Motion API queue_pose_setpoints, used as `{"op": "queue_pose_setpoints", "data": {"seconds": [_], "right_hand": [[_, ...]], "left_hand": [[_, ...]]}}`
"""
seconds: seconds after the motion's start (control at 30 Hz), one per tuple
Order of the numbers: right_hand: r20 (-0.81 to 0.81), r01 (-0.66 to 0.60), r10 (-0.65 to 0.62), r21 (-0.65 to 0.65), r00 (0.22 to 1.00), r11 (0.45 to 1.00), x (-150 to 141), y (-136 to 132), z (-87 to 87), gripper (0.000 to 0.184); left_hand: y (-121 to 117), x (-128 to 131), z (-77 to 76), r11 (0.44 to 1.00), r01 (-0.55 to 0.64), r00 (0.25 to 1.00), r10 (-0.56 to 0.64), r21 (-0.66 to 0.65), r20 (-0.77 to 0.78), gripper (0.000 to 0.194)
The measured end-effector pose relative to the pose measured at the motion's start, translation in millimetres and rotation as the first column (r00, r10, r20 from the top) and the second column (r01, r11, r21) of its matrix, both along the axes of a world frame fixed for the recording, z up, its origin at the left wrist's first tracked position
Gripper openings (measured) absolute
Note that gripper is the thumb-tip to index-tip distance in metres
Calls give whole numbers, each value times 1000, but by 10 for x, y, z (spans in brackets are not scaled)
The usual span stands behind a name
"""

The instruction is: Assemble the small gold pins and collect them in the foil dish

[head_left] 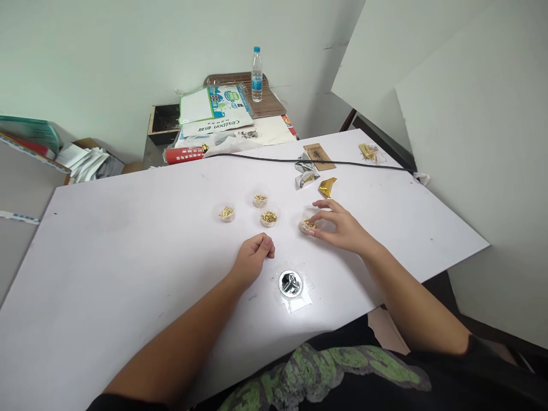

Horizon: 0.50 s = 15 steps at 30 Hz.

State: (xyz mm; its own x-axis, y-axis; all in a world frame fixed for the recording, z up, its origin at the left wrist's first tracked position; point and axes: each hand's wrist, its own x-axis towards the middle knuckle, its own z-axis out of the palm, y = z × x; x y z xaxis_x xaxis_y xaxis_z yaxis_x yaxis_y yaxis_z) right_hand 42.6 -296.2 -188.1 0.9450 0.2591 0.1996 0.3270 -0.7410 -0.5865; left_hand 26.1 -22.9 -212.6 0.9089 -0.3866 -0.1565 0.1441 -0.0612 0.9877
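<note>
My right hand reaches to a small clear cup of gold-coloured metal pins. Its thumb and index finger bend in at the rim, with the other fingers raised; whether a pin is between the tips cannot be made out. Closed into a loose fist, thumb on top, my left hand rests on the white table; anything inside it is hidden. Three similar cups stand beyond it: a left one, a back one and a middle one. Nearer me lies a round dark, shiny disc on clear film.
A black cable crosses the back of the white table. Silver packets, a gold packet and a brown card lie back right. Beyond stand a water bottle and papers.
</note>
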Motion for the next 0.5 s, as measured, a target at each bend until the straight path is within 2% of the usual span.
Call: {"op": "queue_pose_setpoints", "data": {"seconds": [0.13,0.3,0.43,0.5], "right_hand": [[-36,-117,118,24,992,993,9,8,-63,33],[18,-141,141,28,990,990,43,9,-113,42],[68,-214,216,-34,974,976,45,-10,11,63],[172,-225,233,-65,957,972,18,-12,104,56]], "left_hand": [[1,0,10,1000,0,1000,0,19,18,46],[-31,-28,51,998,35,997,-39,57,65,43],[-112,-81,144,992,45,988,-62,120,138,34],[-189,-109,233,981,30,974,-73,194,216,29]]}}
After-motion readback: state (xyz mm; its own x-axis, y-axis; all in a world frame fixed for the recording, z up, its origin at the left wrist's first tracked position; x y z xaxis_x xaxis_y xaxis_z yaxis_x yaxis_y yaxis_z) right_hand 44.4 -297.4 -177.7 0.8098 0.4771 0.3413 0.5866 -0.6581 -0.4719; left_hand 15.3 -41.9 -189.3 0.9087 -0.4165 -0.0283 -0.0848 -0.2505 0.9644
